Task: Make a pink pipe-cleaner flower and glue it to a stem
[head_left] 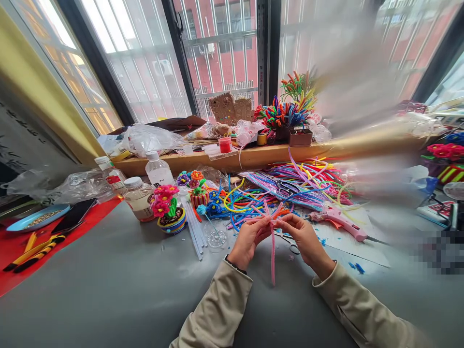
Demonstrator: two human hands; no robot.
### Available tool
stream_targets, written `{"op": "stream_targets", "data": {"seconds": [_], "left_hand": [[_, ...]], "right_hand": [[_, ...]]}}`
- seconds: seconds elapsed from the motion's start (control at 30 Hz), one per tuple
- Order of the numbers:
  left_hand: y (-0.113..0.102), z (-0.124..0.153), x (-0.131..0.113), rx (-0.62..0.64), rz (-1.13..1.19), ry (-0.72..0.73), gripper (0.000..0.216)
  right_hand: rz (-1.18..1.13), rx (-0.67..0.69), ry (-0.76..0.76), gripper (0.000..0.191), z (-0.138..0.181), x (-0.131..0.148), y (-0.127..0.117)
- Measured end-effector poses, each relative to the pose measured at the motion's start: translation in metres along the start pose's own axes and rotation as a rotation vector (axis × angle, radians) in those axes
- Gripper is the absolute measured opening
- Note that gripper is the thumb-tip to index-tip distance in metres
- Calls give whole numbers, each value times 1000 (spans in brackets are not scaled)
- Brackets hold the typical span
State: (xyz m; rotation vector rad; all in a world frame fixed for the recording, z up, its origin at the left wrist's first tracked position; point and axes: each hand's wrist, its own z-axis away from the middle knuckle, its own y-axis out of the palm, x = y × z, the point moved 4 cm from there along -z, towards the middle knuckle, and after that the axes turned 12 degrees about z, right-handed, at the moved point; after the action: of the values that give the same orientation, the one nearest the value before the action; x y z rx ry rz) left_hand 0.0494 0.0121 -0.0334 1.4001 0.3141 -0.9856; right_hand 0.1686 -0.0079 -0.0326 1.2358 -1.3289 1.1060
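Observation:
My left hand (251, 238) and my right hand (303, 238) meet above the grey table, fingertips pinched close together. Between them is a bundle of pink pipe cleaners (273, 261), with short ends fanning out above and one long end hanging down. Both hands are closed on the bundle; the exact crossing point is hidden by the fingers. Just behind the hands lie scissors (293, 247), partly covered by my right hand. An orange fuzzy piece (284, 211) shows behind the right fingertips.
A pink glue gun (342, 221) lies to the right. Behind is a heap of colourful pipe cleaners (308, 174). Glue sticks (195, 229), a clear round dish (216, 236), a potted pipe-cleaner flower (171, 222) and bottles (139, 200) stand left. A blurred strip covers part of the right side.

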Motion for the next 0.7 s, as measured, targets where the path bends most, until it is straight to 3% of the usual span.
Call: {"op": "stream_targets", "data": {"seconds": [0.13,0.37,0.53,0.7], "left_hand": [[0,-1,3,23,-11,-26,19],[-2,-3,4,18,29,-8,19],[-2,-2,4,27,78,14,15],[0,0,3,24,79,24,16]], "right_hand": [[65,-105,-62,20,2,0,-4],[221,-125,-189,22,2,0,-5],[65,-143,-85,29,1,-4,-6],[42,-192,-70,22,1,-3,-7]]}}
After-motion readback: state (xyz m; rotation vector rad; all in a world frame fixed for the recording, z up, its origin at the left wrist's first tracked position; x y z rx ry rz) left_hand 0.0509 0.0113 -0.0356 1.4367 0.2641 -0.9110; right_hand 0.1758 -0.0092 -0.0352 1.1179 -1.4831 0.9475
